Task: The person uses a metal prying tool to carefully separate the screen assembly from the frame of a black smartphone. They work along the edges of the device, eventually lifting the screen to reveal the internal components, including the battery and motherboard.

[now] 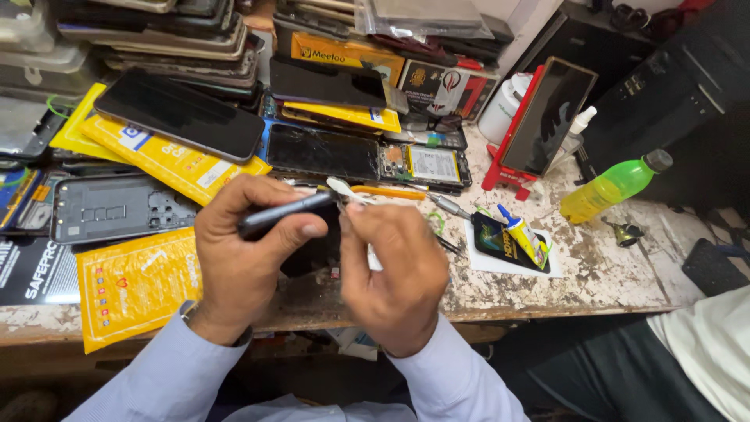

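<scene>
— What are the hands doing at the bench?

— The left hand (248, 262) is curled tight around a dark, slim phone (285, 215) held on edge over the front lip of the worn workbench (617, 273), thumb pressed along its side. The right hand (392, 270) is closed too, fingers pinched together at the phone's upper end, right where a small white plastic pry tool (344, 188) sticks out. Whether it grips the tool itself or only the phone's edge, I cannot tell from here.

— And the surroundings?

— Chipped, paint-flaked wood, grey and cream. Just behind the hands lies an orange-handled screwdriver (391, 192) with a metal tip, and beyond it an opened phone with a cracked glass screen and bare circuit board (367, 156). To the left, a grey plastic phone frame (117, 207) and glossy yellow packets (137, 285); a smooth black phone (180, 113) rests on another yellow packet. To the right, a small glue tube (522, 233) lies on a black phone on white paper, well apart from a green plastic bottle (613, 186) lying on its side. A red stand (508, 168) props up a dark screen, with a white jar (500, 105) behind it.
</scene>
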